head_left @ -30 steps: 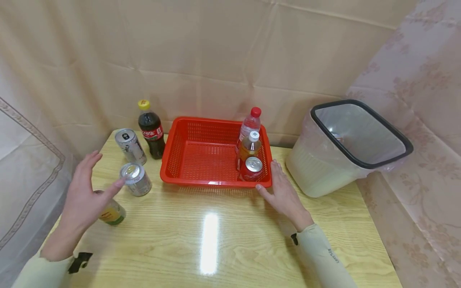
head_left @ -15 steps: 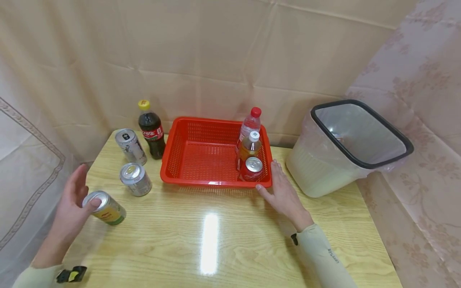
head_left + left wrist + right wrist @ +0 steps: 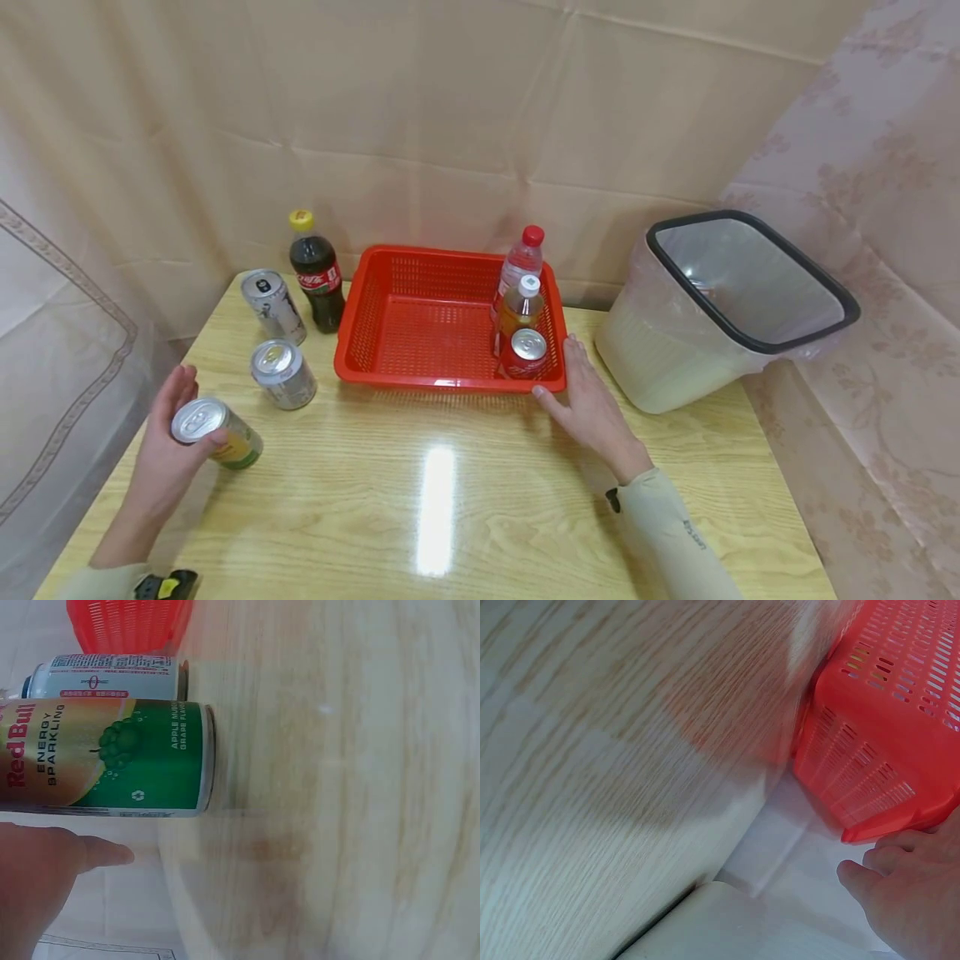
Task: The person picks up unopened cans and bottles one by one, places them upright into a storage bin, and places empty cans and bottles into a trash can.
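In the head view my left hand (image 3: 167, 450) stands around a yellow-and-green Red Bull can (image 3: 237, 445), thumb in front and fingers at its far left side. The left wrist view shows a straight finger (image 3: 105, 852) beside the can (image 3: 142, 757), a gap between them. The can stands upright on the table. My right hand (image 3: 595, 412) rests at the front right corner of the red plastic basket (image 3: 390, 383), fingers along its side wall, thumb at the front rim. In the basket's right end stand a red-capped bottle (image 3: 517, 265), a white-capped tea bottle (image 3: 519, 312) and a red can (image 3: 527, 350).
Left of the basket stand a silver can (image 3: 285, 375), a second tall can (image 3: 273, 308) and a yellow-capped cola bottle (image 3: 317, 279). A lined waste bin (image 3: 660, 350) with a black rim is at the right. Curtains hang behind and at both sides of the table (image 3: 337, 517).
My left hand has come down from above the cans and closed in around the Red Bull can. The right hand, the basket and the other drinks have stayed in place.
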Demonstrator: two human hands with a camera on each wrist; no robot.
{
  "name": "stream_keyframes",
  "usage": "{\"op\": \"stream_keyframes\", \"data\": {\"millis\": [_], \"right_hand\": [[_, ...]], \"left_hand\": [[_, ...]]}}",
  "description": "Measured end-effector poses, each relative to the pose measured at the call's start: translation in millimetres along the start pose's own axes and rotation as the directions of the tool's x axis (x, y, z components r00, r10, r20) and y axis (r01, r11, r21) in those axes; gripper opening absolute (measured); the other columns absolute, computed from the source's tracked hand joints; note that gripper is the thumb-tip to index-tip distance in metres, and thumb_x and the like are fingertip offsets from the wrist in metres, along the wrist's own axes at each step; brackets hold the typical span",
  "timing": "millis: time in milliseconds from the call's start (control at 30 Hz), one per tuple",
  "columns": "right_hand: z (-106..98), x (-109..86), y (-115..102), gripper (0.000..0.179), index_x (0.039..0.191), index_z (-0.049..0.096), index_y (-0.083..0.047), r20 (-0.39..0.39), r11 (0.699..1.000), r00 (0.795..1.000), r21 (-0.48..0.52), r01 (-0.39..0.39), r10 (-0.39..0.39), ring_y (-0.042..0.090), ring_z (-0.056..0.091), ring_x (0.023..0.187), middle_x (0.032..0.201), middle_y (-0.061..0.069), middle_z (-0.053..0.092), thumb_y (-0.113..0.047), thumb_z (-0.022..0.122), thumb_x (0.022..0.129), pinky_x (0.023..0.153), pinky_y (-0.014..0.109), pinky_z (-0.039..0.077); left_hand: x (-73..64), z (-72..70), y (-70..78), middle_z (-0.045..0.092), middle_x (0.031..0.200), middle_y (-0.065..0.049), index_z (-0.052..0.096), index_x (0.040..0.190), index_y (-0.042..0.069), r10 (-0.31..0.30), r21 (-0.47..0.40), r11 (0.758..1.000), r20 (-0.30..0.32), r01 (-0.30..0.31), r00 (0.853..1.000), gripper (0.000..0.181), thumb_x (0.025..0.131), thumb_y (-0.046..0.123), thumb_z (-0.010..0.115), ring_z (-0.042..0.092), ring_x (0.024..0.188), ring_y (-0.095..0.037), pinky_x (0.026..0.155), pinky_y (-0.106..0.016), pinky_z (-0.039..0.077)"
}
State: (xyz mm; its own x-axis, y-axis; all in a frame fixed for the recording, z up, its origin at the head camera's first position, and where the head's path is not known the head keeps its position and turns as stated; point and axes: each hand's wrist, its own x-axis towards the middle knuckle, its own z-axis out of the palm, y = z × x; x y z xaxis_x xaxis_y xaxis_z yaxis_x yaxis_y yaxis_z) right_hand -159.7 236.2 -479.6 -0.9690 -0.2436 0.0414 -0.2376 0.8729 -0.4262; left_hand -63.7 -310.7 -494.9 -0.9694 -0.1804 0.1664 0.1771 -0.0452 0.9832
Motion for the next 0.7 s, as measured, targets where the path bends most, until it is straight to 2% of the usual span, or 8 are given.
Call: {"op": "stream_keyframes", "data": {"millis": [133,267,367,567,700], "right_hand": [[0,-0.3,-1,0.104,0.167,0.001,-0.010,0.003,1.000,1.000,-0.001,-0.004,0.004,0.033,0.010,0.159,0.173,0.013,0.006,-0.072,0.048,0.097,0.125,0.054,0.021],[0,-0.3,-1,0.105,0.167,0.001,-0.010,0.008,1.000,1.000,0.000,-0.007,0.007,0.033,0.010,0.159,0.173,0.013,0.006,-0.072,0.048,0.097,0.124,0.055,0.022],[1,-0.2,-1,0.105,0.167,0.000,-0.011,0.007,1.000,1.000,0.000,-0.012,0.012,0.033,0.010,0.159,0.173,0.012,0.006,-0.072,0.048,0.097,0.124,0.055,0.022],[1,-0.5,0,0.105,0.167,0.001,-0.010,0.003,1.000,1.000,-0.002,-0.010,0.010,0.033,0.010,0.159,0.173,0.012,0.006,-0.072,0.048,0.097,0.124,0.054,0.021],[1,-0.5,0,0.105,0.167,0.002,-0.009,0.005,1.000,1.000,0.000,-0.003,0.003,0.032,0.009,0.159,0.173,0.012,0.007,-0.072,0.048,0.097,0.125,0.054,0.021]], "left_hand": [[0.1,3.1,-1.9,0.029,0.166,-0.002,0.020,0.165,0.008,-0.004,0.055,0.998,-0.018,0.005,1.000,0.094,0.090,-0.003,0.076,0.025,0.151,-0.009,0.111,-0.008,0.029],[-1.4,7.2,-0.8,0.043,0.157,0.006,0.036,0.160,0.009,0.022,0.123,0.992,-0.052,-0.015,0.998,0.087,0.085,-0.015,0.074,0.037,0.143,-0.004,0.104,-0.006,0.035],[-1.2,11.2,1.1,0.053,0.152,0.008,0.048,0.151,0.006,0.033,0.124,0.992,-0.079,-0.023,0.996,0.078,0.082,-0.021,0.073,0.046,0.136,-0.003,0.102,-0.007,0.038],[0.3,18.4,3.1,0.069,0.135,0.005,0.061,0.130,-0.002,0.039,0.075,0.997,-0.135,-0.029,0.990,0.055,0.081,-0.022,0.074,0.062,0.122,-0.001,0.098,-0.010,0.045],[-0.9,20.8,4.3,0.075,0.122,0.007,0.062,0.120,-0.001,0.046,0.155,0.988,-0.166,-0.020,0.985,0.043,0.082,-0.018,0.075,0.067,0.112,-0.001,0.090,-0.010,0.049]]}}
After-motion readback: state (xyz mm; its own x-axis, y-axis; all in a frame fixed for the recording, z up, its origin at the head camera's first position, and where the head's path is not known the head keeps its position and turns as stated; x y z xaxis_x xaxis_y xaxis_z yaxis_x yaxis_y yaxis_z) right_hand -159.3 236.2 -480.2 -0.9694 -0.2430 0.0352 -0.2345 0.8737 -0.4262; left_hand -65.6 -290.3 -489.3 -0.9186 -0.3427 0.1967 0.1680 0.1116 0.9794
